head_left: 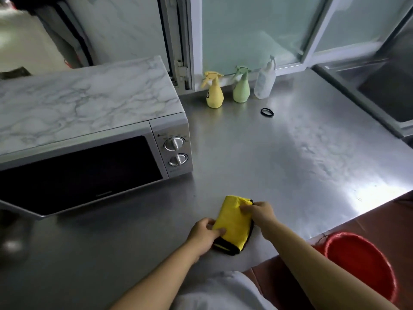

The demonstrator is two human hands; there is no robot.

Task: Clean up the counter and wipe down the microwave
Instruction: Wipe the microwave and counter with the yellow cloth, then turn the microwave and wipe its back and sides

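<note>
A microwave (89, 139) sits on the left of a counter (279, 164). In front of it and to its right, near the counter's front edge, lies a folded cloth (234, 222), with the left hand (204, 234) gripping its near-left edge and the right hand (259, 212) pinching its far-right corner. Behind and right of the microwave, three spray bottles (241, 87) stand in a row along the window (257, 30), a small ring (267, 112) lies just before them, and a sink (380, 90) is farthest right.

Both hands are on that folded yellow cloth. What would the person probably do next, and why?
Probably lift the folded yellow cloth with black trim toward the silver microwave with dark door. The left hand and right hand both pinch it on the steel counter, and it looks folded ready for wiping.
</note>
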